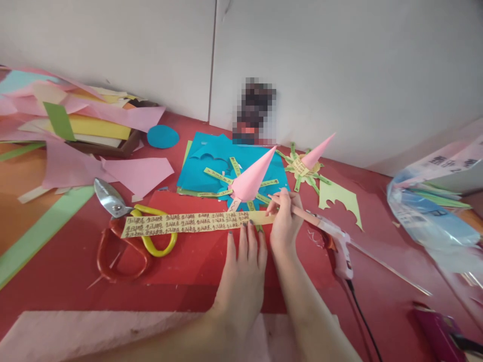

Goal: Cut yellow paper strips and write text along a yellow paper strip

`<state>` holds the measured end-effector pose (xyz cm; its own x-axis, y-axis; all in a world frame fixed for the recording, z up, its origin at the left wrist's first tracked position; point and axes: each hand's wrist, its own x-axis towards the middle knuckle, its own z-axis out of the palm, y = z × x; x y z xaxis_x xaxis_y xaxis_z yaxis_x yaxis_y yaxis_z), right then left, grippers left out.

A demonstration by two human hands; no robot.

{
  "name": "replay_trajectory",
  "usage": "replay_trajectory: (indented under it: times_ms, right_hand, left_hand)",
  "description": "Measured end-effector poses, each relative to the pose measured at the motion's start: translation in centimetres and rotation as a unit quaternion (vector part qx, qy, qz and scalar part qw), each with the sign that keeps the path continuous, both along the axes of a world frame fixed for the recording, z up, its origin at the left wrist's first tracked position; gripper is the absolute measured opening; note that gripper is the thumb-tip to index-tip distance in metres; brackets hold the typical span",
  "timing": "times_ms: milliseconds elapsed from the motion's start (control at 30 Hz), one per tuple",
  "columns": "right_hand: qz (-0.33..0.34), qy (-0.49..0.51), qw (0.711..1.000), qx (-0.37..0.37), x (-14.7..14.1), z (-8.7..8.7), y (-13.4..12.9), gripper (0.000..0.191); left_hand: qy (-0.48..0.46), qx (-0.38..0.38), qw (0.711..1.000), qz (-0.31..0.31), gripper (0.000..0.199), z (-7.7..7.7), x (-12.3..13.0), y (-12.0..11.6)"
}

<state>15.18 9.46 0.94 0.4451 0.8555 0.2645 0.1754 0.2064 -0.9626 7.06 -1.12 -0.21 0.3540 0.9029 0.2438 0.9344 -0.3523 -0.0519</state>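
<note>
My left hand [241, 266] lies flat with its fingers stretched out, fingertips pressing the lower edge of a pale yellow paper strip [188, 223]. Rows of handwritten characters cover most of that strip; its right end is plain. My right hand [285, 229] is closed around a slim pinkish pen [304, 215] over the plain end; the writing tip is hard to make out. Just beyond stands a pink paper cone [254, 178] on a blue paper base with lettered strips radiating out. Under the strip's left part lie large scissors [123, 251] with red and yellow handles.
A pink glue gun [341, 246] with a black cord lies right of my right hand. Behind sit a second cone piece [315, 156] and blue sheets [196, 161]. Paper scraps [86, 110] pile up at left; a plastic bag [433, 201] is at right. A wall [339, 75] bounds the back.
</note>
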Motion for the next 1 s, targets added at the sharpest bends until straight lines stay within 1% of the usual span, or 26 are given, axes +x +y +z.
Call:
replay_trajectory:
  times_ms: [100,267,467,567,733,900,1000]
  right_hand:
    - [0.005,0.000,1.000,-0.003,0.02,-0.09,0.02,0.028]
    - [-0.006,-0.005,1.000,-0.006,0.01,-0.19,0.05,0.026]
    - [-0.013,0.016,0.999,-0.029,0.06,-0.34,0.05,0.024]
    - [-0.016,0.026,0.999,-0.024,0.10,-0.43,0.06,0.023]
    - [0.008,0.038,0.999,-0.026,0.06,-0.49,0.11,0.023]
    - [0.045,0.019,0.996,-0.080,-0.08,-0.34,0.08,0.021]
    - [0.057,-0.004,0.994,-0.095,-0.15,-0.20,-0.02,0.020]
  left_hand:
    - [-0.002,-0.006,1.000,0.006,0.051,0.07,-0.04,-0.12]
    - [-0.006,-0.017,1.000,0.009,0.053,0.24,-0.08,-0.24]
    - [-0.001,-0.023,1.000,0.013,0.054,0.43,-0.18,-0.34]
    - [0.002,-0.027,0.999,0.021,0.053,0.66,-0.20,-0.31]
    - [0.017,-0.013,1.000,0.014,0.051,0.67,-0.16,-0.14]
    - [0.029,0.008,0.999,-0.016,0.049,0.25,-0.16,-0.13]
    - [0.035,0.013,0.999,-0.031,0.048,0.12,-0.18,-0.03]
